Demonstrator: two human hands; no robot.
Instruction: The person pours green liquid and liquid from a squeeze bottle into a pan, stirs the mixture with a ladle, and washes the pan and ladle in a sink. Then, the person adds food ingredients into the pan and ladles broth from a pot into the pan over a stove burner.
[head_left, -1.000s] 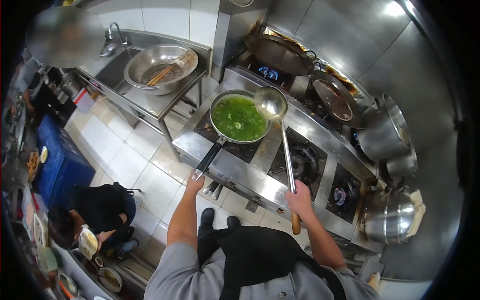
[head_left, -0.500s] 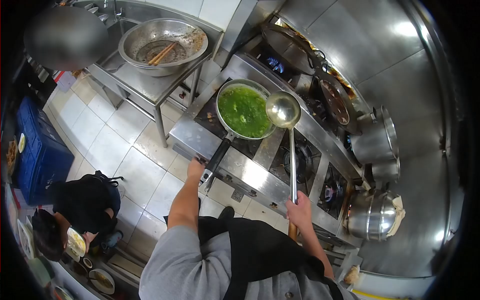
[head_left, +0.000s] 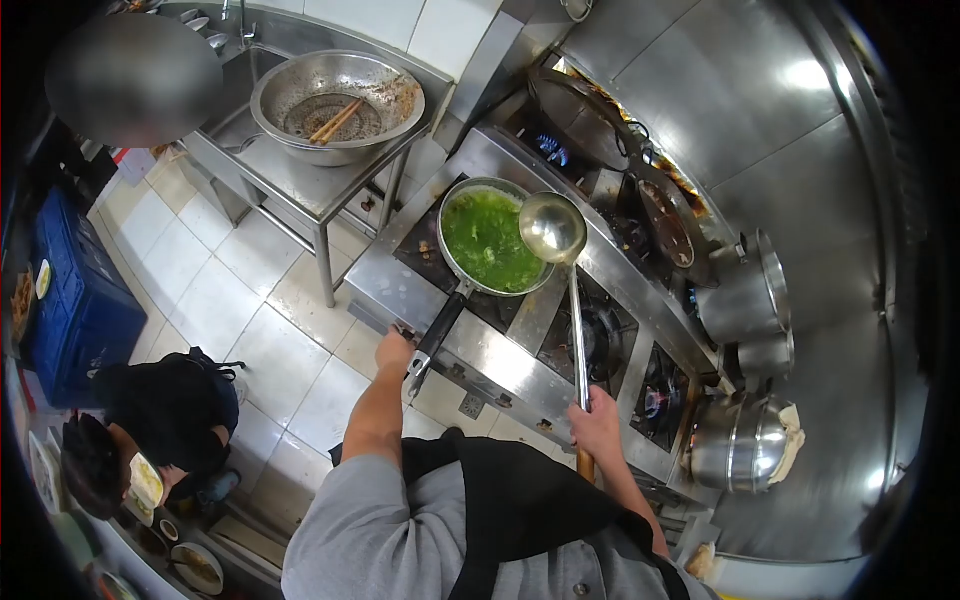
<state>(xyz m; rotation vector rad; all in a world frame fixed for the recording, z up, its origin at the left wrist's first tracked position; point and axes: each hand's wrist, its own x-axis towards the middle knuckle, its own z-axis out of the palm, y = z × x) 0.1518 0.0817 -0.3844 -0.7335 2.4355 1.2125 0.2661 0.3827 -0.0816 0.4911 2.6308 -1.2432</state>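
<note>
A frying pan of bright green soup sits on the near-left burner of the stove. Its black handle points toward me. My left hand is at the stove's front edge, left of that handle, with its fingers closed at a dark knob; the grip is partly hidden. My right hand is wrapped round the lower shaft of a long metal ladle. The ladle's bowl hangs over the pan's right rim, and I cannot tell whether it touches.
Flames burn under a wok at the back and on the right burner. Metal pots line the right side. A steel basin holding chopsticks stands on the sink counter. Another person is at lower left, near a blue bin.
The ladle bowl has moved left, further over the pan. My view has shifted slightly. My left hand stays by the knob, and my right hand keeps its hold.
</note>
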